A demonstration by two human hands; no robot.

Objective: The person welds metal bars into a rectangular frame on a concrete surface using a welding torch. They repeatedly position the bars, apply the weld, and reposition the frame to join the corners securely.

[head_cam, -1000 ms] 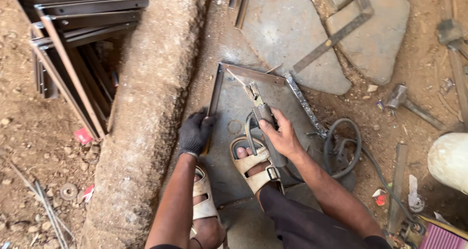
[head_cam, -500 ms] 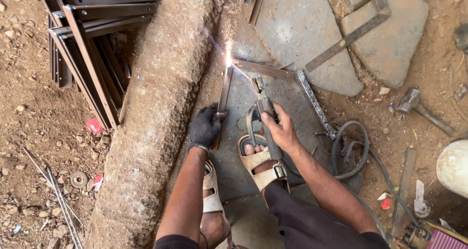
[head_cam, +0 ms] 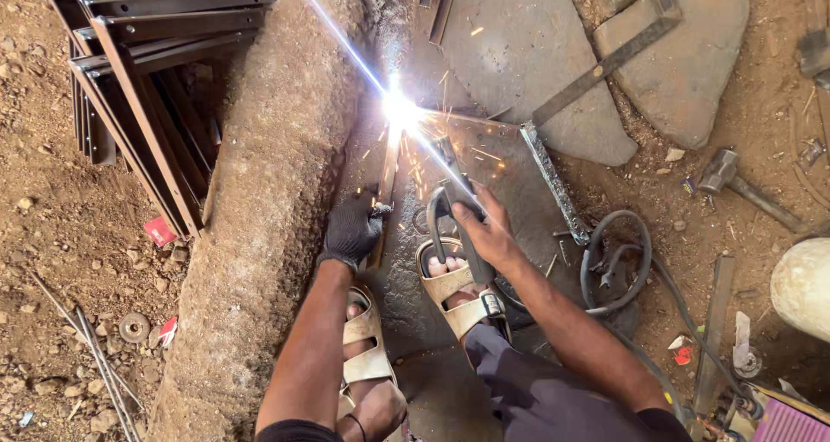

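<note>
Both hands crowd the frame corner; stone kerb alongside.

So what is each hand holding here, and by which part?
Left hand, gloved, grips the metal bar at its near end; right hand grips the welding tool by its handle.
</note>
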